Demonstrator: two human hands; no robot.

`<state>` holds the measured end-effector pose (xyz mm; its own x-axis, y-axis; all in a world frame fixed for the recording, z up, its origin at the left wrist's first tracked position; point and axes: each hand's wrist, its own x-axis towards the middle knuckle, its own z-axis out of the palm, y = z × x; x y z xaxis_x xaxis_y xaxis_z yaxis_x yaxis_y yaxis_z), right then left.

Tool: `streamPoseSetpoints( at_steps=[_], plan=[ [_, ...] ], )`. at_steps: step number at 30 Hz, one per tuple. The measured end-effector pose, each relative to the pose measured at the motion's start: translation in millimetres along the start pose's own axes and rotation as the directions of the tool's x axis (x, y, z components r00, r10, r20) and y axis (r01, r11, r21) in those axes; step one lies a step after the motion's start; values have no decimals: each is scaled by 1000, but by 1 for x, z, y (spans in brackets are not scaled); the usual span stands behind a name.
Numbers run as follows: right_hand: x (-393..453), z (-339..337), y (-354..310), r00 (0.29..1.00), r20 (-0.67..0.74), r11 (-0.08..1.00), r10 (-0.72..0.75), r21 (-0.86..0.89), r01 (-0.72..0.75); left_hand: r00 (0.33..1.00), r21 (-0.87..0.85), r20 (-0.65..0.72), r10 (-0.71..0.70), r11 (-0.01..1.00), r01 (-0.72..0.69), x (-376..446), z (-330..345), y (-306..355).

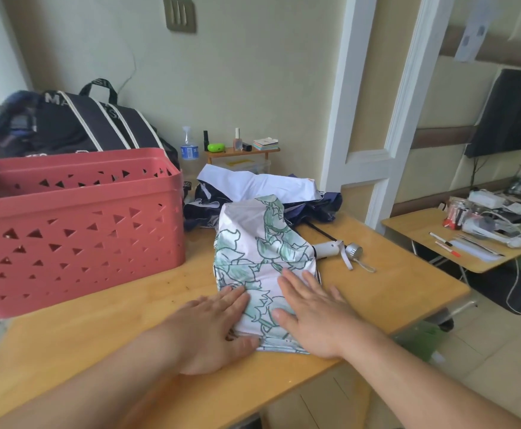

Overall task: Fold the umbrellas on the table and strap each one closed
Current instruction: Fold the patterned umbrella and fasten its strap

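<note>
**Flattening the floral canopy before the roll**

The wooden table (376, 292) carries everything. The red perforated basket (76, 224) stands at its left side, with a dark striped bag (76, 125) behind it. Toward the back lies a second umbrella (262, 187), white and navy, unfolded in a heap. In front of it, near the table's front edge, lies the floral umbrella (259, 252), its white-and-green canopy spread flat with its white handle (330, 249) sticking out to the right, wrist loop trailing.

Both hands press flat on the canopy's near end with straight fingers, grasping nothing: the left hand (213, 329) on its left edge, the right hand (312, 314) over the middle.

The step looks like smoothing the panels of the first umbrella. Next, I judge, the fabric needs gathering and rolling tight around the shaft, then the closing strap found and fastened; I cannot see that strap here.
</note>
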<state>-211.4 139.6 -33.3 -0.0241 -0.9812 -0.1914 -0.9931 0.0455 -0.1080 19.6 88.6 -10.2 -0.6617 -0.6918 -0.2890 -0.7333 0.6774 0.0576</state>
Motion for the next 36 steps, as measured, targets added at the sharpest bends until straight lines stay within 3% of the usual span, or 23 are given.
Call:
streamPoseSetpoints(
  at_steps=[3,5,7,9,12,16,18,21,23,25,27,28,30,31,36],
  plan=[
    [-2,-3,4,1000,11,1000,16,-10,-16,997,-84,21,-70,994,71,-6,-29,-1],
    [-1,-1,1,1000,16,1000,18,-2,-18,972,-2,-197,-128,992,130,7,-42,11],
    [0,0,0,1000,-1,1000,23,10,-23,906,172,-423,-27,979,109,26,-35,24],
    [1,0,1,1000,-7,1000,26,12,-26,942,263,-322,96,965,-8,44,-16,25],
    [-1,-2,2,1000,16,1000,26,6,-26,989,189,-123,82,980,-57,46,1,3],
    [-1,1,2,999,2,999,35,15,-35,983,152,-149,108,985,-85,35,9,-25],
    [-1,2,2,999,-9,1000,31,4,-31,947,170,-281,156,979,-111,34,13,-29],
    [0,3,3,1000,-18,1000,18,6,-17,790,129,-578,205,979,-160,49,5,-32],
    [0,3,3,1000,-17,1000,9,9,-9,707,-35,-701,97,985,-170,64,-8,-34],
    [0,4,4,1000,-23,1000,4,10,-4,643,-311,-750,-155,941,-136,83,-25,-40],
    [1,5,4,999,-34,1000,4,9,-4,628,-581,-659,-414,811,-76,100,-44,-46],
    [1,5,4,999,-37,1000,5,8,-5,655,-700,-569,-498,711,-67,107,-53,-47],
    [1,6,4,999,-39,1000,5,8,-5,716,-845,-427,-553,525,-98,116,-69,-49],
    [1,6,4,999,-42,1000,6,8,-5,720,-858,-417,-555,501,-110,119,-75,-49],
    [0,7,4,999,-50,1000,4,10,-4,652,-812,-522,-550,555,-183,128,-90,-41]
  ],
)
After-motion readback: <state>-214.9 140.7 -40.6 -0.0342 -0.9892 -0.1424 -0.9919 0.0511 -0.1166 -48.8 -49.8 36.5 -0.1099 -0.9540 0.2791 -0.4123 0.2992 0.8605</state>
